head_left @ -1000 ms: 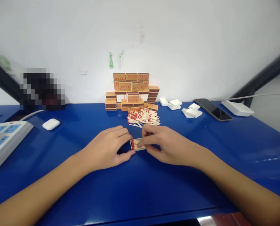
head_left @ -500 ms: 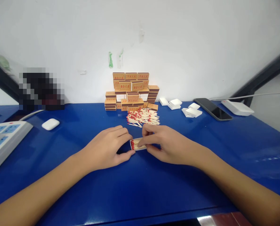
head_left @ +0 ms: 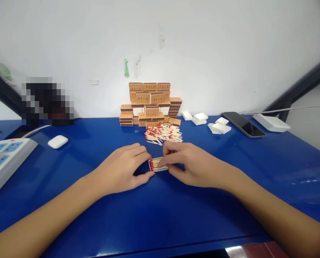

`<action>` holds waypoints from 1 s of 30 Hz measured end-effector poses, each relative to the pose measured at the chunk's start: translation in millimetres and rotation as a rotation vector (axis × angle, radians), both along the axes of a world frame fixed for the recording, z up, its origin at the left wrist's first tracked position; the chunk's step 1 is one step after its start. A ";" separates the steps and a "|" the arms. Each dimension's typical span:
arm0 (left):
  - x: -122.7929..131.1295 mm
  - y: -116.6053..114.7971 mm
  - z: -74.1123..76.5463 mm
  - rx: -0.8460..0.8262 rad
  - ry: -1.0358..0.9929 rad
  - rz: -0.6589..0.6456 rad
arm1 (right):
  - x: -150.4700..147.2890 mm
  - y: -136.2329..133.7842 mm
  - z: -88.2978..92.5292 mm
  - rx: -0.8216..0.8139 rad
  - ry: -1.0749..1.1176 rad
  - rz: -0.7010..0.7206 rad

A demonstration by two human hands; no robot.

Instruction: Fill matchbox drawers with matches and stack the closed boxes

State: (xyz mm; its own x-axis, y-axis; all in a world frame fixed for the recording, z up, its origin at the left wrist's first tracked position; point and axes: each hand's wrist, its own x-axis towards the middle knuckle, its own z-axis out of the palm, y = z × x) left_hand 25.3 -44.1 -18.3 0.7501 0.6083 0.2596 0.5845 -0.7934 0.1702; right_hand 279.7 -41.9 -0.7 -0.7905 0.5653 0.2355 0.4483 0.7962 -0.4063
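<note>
A small white matchbox tray point(head_left: 161, 170) lies on the blue table, filled with red-headed matches point(head_left: 154, 164) whose heads point left. My left hand point(head_left: 129, 167) grips the tray's left end between thumb and fingers. Over the right end is my right hand point(head_left: 185, 163), closed about it: one fingertip presses on the matches, while the thumb and another finger are at the tray's sides. That end is partly hidden by my fingers. Just beyond the tray is a loose heap of matches point(head_left: 163, 133).
Stacked matchboxes point(head_left: 149, 97) stand against the wall behind the heap. Several white trays point(head_left: 200, 117), a phone point(head_left: 243, 124) and a white device point(head_left: 271, 123) lie back right. On the left are a white earbud case point(head_left: 58, 142) and a power strip point(head_left: 20, 154).
My right hand has shifted very slightly, its fingertip still on the matches. The left hand and the tray stay in place.
</note>
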 end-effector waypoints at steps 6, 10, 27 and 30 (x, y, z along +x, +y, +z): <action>0.1 -0.2 -0.2 0.005 -0.004 0.001 | -0.5 -0.1 -0.4 -0.025 0.013 -0.003; 0.1 -0.2 -0.4 -0.004 -0.005 -0.001 | -0.8 -0.5 -1.0 -0.025 0.005 -0.036; 0.0 -0.8 -0.1 -0.005 -0.012 0.004 | -4.2 -0.4 -5.4 -0.028 0.014 -0.073; -0.8 -0.7 -0.2 -0.015 -0.019 0.010 | -1.4 1.1 -4.6 -0.036 0.036 -0.096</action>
State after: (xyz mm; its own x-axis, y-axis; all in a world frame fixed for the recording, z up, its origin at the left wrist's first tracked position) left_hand 24.5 -44.9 -18.5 0.7388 0.6199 0.2645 0.5891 -0.7846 0.1932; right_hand 278.3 -40.8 -5.3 -0.7238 0.6465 0.2410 0.5063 0.7350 -0.4511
